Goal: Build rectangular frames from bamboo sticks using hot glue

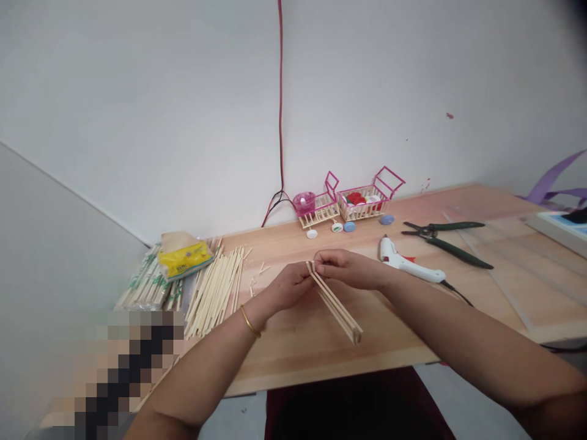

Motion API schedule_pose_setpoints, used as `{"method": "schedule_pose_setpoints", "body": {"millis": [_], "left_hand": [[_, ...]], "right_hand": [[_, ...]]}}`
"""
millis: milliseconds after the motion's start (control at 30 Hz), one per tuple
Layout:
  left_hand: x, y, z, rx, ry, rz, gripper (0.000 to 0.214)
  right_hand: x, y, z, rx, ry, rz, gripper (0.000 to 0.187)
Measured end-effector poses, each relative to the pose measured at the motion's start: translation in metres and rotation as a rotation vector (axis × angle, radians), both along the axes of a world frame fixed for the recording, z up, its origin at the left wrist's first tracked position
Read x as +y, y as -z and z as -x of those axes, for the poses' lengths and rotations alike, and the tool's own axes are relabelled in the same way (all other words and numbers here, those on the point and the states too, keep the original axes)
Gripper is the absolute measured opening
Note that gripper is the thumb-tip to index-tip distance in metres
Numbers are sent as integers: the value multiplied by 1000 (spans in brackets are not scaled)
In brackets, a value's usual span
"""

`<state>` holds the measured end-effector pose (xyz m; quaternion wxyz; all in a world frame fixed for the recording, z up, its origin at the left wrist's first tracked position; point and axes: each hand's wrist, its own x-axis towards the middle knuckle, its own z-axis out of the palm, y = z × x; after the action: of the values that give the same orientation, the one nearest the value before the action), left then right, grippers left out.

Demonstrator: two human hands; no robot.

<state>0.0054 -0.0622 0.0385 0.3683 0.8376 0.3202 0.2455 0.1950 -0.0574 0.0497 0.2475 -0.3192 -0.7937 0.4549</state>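
Observation:
A narrow assembly of thin wooden sticks (342, 310), which look like disposable chopsticks, is between my hands above the table's middle. Its near end points toward me, down and to the right. My left hand (290, 286), with a gold bangle at the wrist, is closed around the far end from the left side. From the right, my right hand (343, 267) pinches at the same end with bent fingers. Whether a small piece is between its fingertips is hidden.
Left lie loose sticks (217, 287), wrapped sticks (144, 281) and a yellow packet (186, 258). Two small stick carts (364, 205) (318, 211) stand by the wall. A white glue gun (408, 264) and green-handled pliers (452, 241) lie right on the wooden table (293, 360).

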Motion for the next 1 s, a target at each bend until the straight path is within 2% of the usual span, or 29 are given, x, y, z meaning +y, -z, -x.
{"method": "schedule_pose_setpoints", "body": {"millis": [200, 400, 600, 800, 900, 1000], "left_hand": [[2, 3, 2, -40, -8, 17, 32], [5, 4, 4, -68, 15, 91, 32], [6, 5, 5, -41, 11, 129, 31], [8, 9, 6, 26, -10, 63, 30], [8, 11, 6, 72, 36, 33, 27], [8, 8, 6, 97, 85, 4, 25]], "right_hand": [[1, 3, 3, 81, 71, 100, 24], [2, 6, 4, 162, 31, 217, 26], [5, 9, 0, 136, 7, 169, 21], [4, 9, 1, 129, 9, 137, 25], [5, 13, 3, 81, 12, 134, 26], [7, 17, 3, 116, 41, 197, 23]]}}
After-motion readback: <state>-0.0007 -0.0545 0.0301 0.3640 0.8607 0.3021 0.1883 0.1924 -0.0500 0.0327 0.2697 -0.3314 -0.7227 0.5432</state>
